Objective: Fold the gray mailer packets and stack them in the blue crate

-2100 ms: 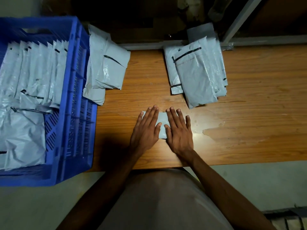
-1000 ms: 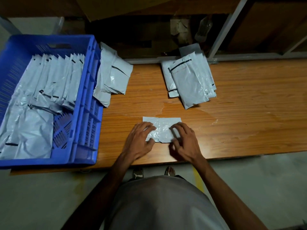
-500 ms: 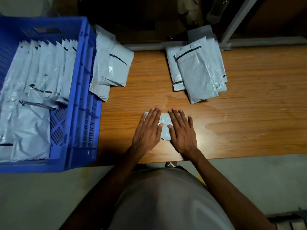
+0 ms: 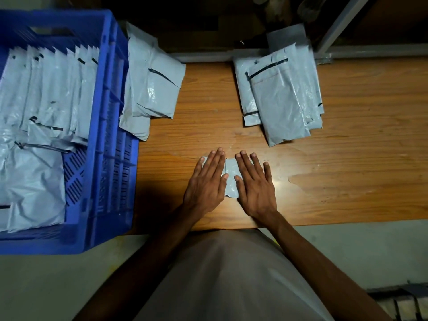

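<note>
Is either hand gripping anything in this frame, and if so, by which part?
Nothing is gripped. The left hand and right hand lie flat, fingers straight, pressing the folded gray packet onto the table, one on each side of its middle.

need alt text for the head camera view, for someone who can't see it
Left hand and right hand press flat on a small folded gray mailer packet near the front edge of a wooden table. A blue plastic crate of packets sits left; two loose piles of gray mailers lie behind.
</note>
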Available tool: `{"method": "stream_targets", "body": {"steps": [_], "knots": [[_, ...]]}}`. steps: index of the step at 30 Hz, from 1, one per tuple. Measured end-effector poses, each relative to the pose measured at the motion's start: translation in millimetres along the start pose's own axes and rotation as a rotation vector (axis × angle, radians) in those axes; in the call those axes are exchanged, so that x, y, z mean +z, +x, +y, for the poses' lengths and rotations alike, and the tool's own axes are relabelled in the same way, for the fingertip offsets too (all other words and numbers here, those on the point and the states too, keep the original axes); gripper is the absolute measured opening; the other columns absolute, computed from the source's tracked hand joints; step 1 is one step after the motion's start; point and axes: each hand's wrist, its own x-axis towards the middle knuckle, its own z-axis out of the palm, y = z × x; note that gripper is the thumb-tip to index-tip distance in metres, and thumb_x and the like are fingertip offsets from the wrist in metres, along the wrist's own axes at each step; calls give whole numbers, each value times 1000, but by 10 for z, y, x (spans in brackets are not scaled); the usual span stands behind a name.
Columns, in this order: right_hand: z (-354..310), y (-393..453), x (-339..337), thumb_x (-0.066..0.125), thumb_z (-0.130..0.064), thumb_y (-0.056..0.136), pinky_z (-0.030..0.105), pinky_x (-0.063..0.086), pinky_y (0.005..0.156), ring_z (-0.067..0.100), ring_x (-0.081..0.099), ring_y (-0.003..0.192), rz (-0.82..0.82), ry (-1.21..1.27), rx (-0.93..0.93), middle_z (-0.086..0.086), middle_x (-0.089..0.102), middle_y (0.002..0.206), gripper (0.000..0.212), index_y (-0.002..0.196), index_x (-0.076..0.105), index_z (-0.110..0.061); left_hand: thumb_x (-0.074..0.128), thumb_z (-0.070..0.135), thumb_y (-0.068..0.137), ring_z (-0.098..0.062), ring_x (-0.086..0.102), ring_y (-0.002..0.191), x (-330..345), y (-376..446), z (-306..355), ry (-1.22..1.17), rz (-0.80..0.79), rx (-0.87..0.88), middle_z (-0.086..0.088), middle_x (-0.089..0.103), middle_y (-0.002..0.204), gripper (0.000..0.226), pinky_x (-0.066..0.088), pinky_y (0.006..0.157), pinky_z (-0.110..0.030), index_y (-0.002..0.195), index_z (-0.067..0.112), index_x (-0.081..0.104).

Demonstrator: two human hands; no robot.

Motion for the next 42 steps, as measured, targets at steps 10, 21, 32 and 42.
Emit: {"method": "stream_targets", "body": {"steps": [10,21,32,42], "knots": [[1,-34,-16,22,-42,113,49,5,130,12,1,162,-19,120,7,-5,10,175,58,168,15,-24,12,43,112,-11,-8,160,-83,-12,-34,-82,-107,-14,1,-3,174,62,-1,130,-40,167,16,1],[45,144,-514,69,-40,74,52,50,92,29,56,106,-68,354,22,6,59,115,52,117,60,-11,69,27,90,-25,28,153,-539,70,-149,-255,-76,-8,-1,49,151,47,21,124,-41,134,22,55],[-80,-245,-389,68,-14,70,51,39,110,30,54,126,127,166,-146,9,62,126,51,121,64,-11,67,15,72,-25,49,133,-404,-354,-140,-167,170,178,-1,62,128,40,29,122,-46,111,20,62],[-91,-156,-79,31,-39,113,44,7,130,13,5,162,48,96,-35,-4,16,174,58,167,18,-26,20,49,111,-12,3,160,-60,-192,-109,-118,31,-38,2,12,174,63,8,130,-45,167,20,15]]}}
